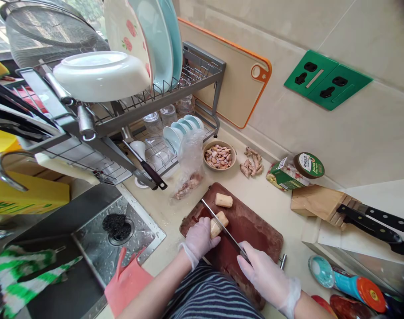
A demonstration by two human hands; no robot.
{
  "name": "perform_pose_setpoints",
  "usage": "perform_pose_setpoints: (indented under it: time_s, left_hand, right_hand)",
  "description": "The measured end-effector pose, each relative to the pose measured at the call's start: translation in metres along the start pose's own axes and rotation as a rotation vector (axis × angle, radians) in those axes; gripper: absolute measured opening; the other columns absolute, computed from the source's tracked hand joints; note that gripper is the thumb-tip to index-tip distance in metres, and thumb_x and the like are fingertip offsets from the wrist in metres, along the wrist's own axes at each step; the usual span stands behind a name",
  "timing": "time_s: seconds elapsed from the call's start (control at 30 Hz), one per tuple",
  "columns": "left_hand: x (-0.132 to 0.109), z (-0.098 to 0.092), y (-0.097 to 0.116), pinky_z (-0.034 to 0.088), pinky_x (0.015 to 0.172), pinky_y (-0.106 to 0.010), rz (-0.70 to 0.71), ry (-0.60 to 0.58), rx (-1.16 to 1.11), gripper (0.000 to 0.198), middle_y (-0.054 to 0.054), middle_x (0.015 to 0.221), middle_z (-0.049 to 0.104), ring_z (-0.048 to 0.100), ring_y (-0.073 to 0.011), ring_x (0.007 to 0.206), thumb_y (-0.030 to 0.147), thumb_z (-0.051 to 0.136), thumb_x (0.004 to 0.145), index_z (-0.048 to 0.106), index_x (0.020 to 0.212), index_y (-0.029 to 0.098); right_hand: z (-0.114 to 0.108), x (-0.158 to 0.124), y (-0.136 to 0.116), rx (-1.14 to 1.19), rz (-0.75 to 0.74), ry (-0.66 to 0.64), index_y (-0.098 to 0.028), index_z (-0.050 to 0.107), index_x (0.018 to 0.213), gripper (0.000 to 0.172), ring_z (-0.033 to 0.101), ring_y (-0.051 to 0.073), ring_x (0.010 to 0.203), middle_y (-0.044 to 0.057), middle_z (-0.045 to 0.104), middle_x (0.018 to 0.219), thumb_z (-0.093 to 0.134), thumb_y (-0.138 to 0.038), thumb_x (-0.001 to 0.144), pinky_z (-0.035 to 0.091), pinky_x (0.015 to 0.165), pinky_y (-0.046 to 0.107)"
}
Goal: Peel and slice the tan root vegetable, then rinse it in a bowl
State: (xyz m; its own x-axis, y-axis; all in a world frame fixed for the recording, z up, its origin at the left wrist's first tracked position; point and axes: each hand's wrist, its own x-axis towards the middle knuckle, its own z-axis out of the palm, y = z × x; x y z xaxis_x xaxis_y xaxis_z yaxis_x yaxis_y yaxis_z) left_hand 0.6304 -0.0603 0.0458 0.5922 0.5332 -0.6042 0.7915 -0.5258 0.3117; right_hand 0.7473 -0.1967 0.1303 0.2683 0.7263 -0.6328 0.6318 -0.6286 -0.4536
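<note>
In the head view, both my hands wear thin clear gloves. My left hand (201, 238) is closed on a pale, peeled root vegetable (219, 223), which looks like lotus root, and steadies it on a dark red-brown cutting board (261, 235). My right hand (264, 270) grips the handle of a kitchen knife (226, 232). Its blade lies across the root, close to my left fingers; how deep the edge sits I cannot tell. Farther up the board lies a second short root piece (224, 200), apart from the blade.
Left of the board is a steel sink (158, 237) with a pink rubber glove (128, 279) on its edge. A dish rack (162, 106) stands behind. Beyond the board are a plastic bag (190, 164), a bowl of garlic (234, 155), ginger (251, 163) and a knife block (308, 201).
</note>
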Motion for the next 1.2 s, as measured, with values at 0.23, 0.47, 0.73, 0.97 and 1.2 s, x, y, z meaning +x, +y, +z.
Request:
perform_pose_setpoints:
  time_s: [0.23, 0.47, 0.73, 0.97, 1.2]
  left_hand:
    - [0.004, 0.007, -0.001, 0.049, 0.073, -0.035, 0.003, 0.038, -0.046, 0.048, -0.012, 0.106, 0.059, 0.063, -0.028, 0.09, 0.045, 0.062, 0.07, 0.049, 0.105, 0.015]
    - [-0.001, 0.016, -0.015, 0.048, 0.08, -0.033, 0.114, 0.134, -0.227, 0.037, -0.01, 0.105, 0.06, 0.062, -0.0236, 0.092, 0.034, 0.064, 0.067, 0.054, 0.098, 0.017]
    - [-0.014, 0.041, -0.049, 0.036, 0.106, -0.041, 0.331, 0.278, -0.584, 0.062, -0.008, 0.129, 0.054, 0.049, -0.0238, 0.12, 0.023, 0.07, 0.066, 0.048, 0.123, 0.021]
    - [0.004, 0.031, -0.029, 0.03, 0.108, -0.042, 0.462, 0.23, -0.33, 0.068, -0.004, 0.126, 0.058, 0.042, -0.0265, 0.127, 0.021, 0.077, 0.058, 0.054, 0.121, 0.025]
    - [-0.018, 0.046, -0.04, 0.04, 0.099, -0.04, 0.253, 0.361, -0.538, 0.056, -0.008, 0.125, 0.055, 0.052, -0.0231, 0.114, 0.028, 0.069, 0.071, 0.048, 0.123, 0.023]
  right_hand:
    - [0.046, 0.022, 0.036, -0.052, -0.031, 0.084, -0.019, 0.054, 0.109, 0.026, 0.067, 0.02, 0.089, 0.008, 0.07, 0.095, 0.036, -0.026, 0.091, 0.043, 0.073, 0.026]
    - [0.073, 0.025, 0.054, 0.012, -0.074, 0.159, -0.017, 0.055, 0.113, 0.033, 0.065, 0.02, 0.095, 0.01, 0.069, 0.103, 0.033, -0.03, 0.092, 0.046, 0.08, 0.028]
    - [0.067, 0.019, 0.061, 0.14, -0.096, 0.204, -0.018, 0.053, 0.114, 0.04, 0.065, 0.022, 0.096, 0.011, 0.068, 0.106, 0.029, -0.041, 0.092, 0.047, 0.08, 0.031]
    - [0.075, 0.0, 0.085, 0.266, -0.106, 0.319, -0.02, 0.058, 0.109, 0.039, 0.066, 0.022, 0.094, 0.01, 0.07, 0.102, 0.033, -0.044, 0.091, 0.05, 0.082, 0.031]
    - [0.072, -0.039, 0.096, 0.359, -0.142, 0.266, -0.023, 0.058, 0.114, 0.039, 0.063, 0.019, 0.104, 0.008, 0.067, 0.114, 0.039, -0.047, 0.09, 0.047, 0.091, 0.027]
